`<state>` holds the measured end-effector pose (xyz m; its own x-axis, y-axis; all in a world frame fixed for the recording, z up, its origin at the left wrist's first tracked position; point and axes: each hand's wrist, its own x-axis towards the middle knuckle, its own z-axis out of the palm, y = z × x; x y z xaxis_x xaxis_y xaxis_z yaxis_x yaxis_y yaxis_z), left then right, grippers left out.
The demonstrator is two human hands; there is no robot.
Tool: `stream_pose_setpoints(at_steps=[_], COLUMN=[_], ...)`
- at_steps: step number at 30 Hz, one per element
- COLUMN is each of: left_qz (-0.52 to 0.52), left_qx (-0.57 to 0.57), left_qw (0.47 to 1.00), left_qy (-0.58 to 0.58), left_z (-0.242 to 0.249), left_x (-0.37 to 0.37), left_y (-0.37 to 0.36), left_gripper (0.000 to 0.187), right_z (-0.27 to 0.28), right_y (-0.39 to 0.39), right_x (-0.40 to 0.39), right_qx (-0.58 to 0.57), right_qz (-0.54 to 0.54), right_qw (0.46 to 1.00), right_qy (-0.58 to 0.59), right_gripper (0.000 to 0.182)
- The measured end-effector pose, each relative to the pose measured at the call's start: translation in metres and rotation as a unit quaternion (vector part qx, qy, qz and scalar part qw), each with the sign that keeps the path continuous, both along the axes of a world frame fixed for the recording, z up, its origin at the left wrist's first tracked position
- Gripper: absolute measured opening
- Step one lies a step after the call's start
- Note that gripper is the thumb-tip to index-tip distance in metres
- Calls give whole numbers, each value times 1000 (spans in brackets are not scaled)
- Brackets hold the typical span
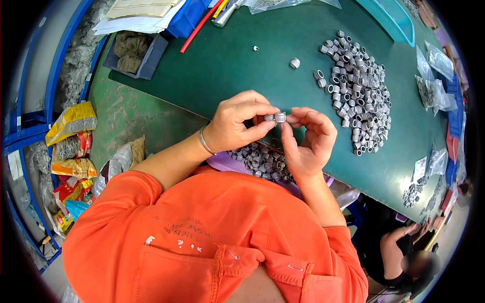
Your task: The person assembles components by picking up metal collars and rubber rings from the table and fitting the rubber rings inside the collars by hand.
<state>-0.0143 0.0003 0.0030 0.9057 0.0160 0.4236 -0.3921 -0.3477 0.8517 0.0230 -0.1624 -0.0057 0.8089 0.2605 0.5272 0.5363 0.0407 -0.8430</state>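
Note:
In front of my chest, just over the table's near edge, my left hand [241, 118] is closed in a pinch on a small metal part [269, 117]. Right beside that part is a short grey metal ring [280, 117], held at its right side by the thumb and forefinger of my right hand [312, 139]. Whether the two pieces are joined cannot be made out. Below my hands, a purple basin [222, 161] contains many similar metal rings [260, 159], partly hidden by my right wrist.
A large pile of metal rings [361, 91] covers the right part of the green table [227, 65]. One loose ring [295, 63] lies apart. A grey bin [151, 58] with cloth, a red stick [202, 25] and a turquoise basket [399, 25] stand farther back. Another person [394, 252] sits at lower right.

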Motion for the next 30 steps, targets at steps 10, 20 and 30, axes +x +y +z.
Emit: stream_pose_setpoints(at_steps=[10, 20, 30], left_qz=[-2, -4, 30], left_qx=[6, 20, -207], left_qw=[1000, 1000, 975], left_qy=[-1, -5, 68], left_z=[1, 1, -4], left_x=[0, 0, -2], left_y=[0, 1, 0], left_gripper=[24, 23, 14], right_z=[1, 7, 26], right_y=[-1, 0, -25], right_x=[-1, -1, 1], right_qx=[-13, -9, -191], right_qz=[7, 4, 195], right_qw=[1000, 1000, 961], right_qy=[10, 25, -43], right_gripper=[54, 45, 20])
